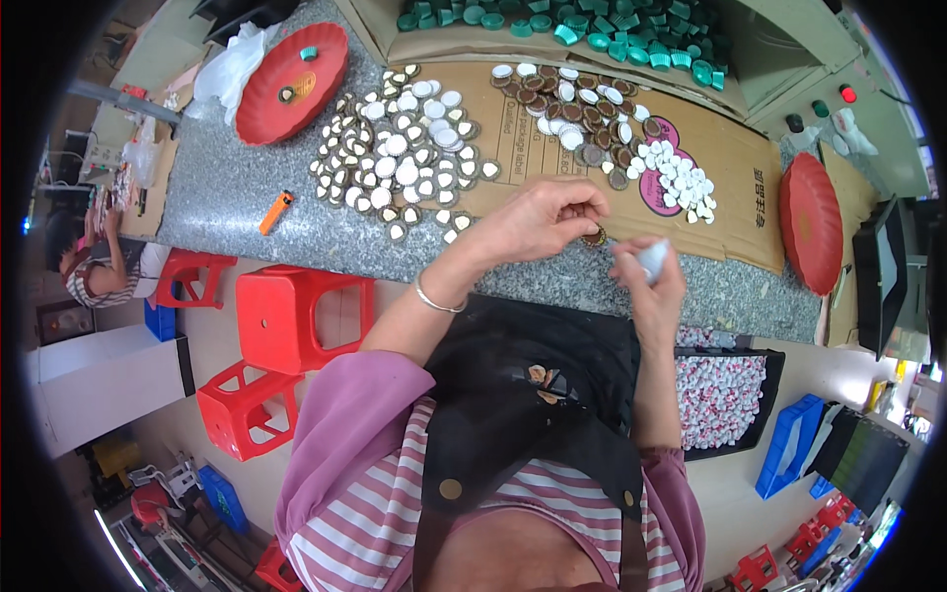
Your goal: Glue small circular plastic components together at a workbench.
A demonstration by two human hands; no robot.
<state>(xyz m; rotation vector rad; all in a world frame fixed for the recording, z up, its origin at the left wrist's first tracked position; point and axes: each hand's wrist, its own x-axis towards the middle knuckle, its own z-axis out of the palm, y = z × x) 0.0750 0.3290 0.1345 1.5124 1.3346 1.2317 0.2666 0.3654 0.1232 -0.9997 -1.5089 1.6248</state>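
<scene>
My left hand (547, 219) pinches a small dark brown disc (594, 237) with a gold-looking edge, held above the near part of the grey speckled worktop. Just right of it, my right hand (651, 286) is closed around a small white object (653, 257); motion blur hides its kind. Beyond my hands, brown round discs (592, 109) and small white pieces (679, 178) lie on flattened cardboard (513, 148). To the left spreads a heap of discs with cream-coloured pieces on them (370, 158), mixed with plain white rounds (397, 145).
A red fluted plate (261, 109) holds two small items at far left; another red plate (811, 222) stands at right. An orange hand tool (277, 211) lies near the edge. Green cups (641, 39) fill a shelf. Red stools (286, 321) and a black crate (767, 400) stand below.
</scene>
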